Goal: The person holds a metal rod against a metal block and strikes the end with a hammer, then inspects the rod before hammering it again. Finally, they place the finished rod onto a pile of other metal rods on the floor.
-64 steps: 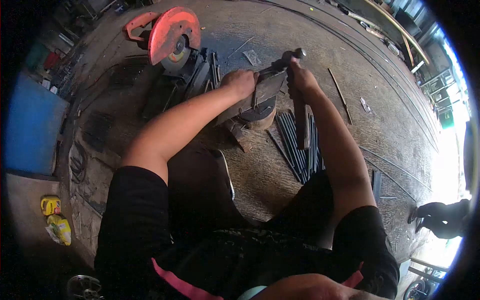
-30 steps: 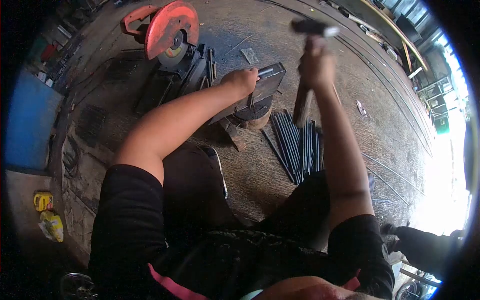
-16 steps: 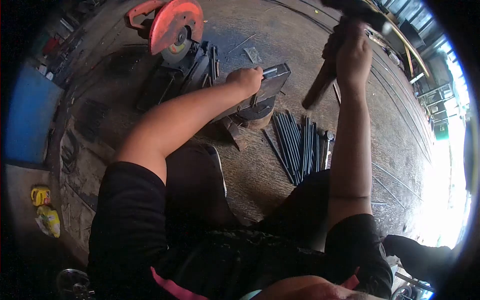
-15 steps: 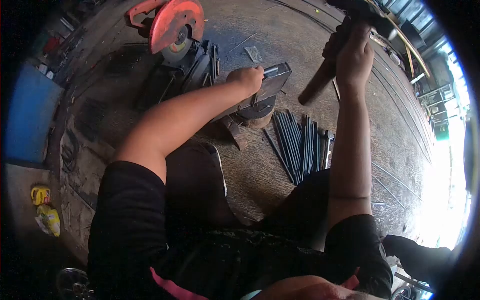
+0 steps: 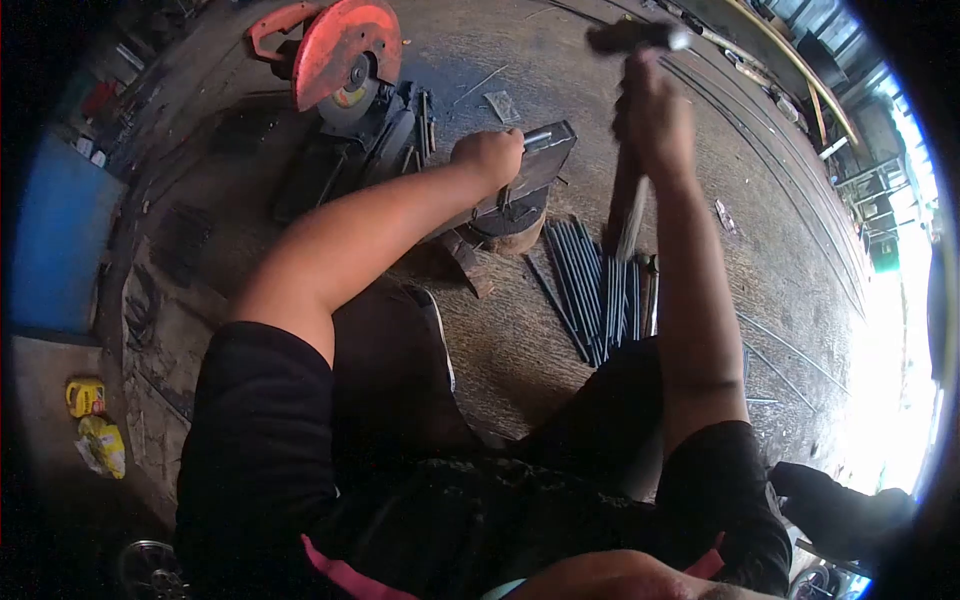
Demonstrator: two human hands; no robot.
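My left hand (image 5: 488, 158) is closed around a short metal rod (image 5: 539, 140), whose tip sticks out past the fist along the top of a steel block (image 5: 545, 166). That block rests on a round wooden stump (image 5: 518, 240). Raised up and to the right of it, my right hand (image 5: 660, 128) grips a hammer (image 5: 627, 195) by its wooden handle. The hammer's head is at the top and slightly blurred. Below the stump lies a bundle of dark metal rods (image 5: 578, 290) on the floor, partly behind the hammer handle. How far the held rod extends inside my fist is hidden.
A red cut-off saw (image 5: 350, 55) stands beyond my left arm. Another hammer (image 5: 650, 295) lies beside the rods. Long thin bars (image 5: 790, 185) stretch along the floor at right. A yellow container (image 5: 86, 397) sits at far left, below a blue panel (image 5: 65, 230).
My right hand has swung the hammer leftward and somewhat lower, so the whole hammer head now shows. My left hand and the rod have stayed almost in place on the block.
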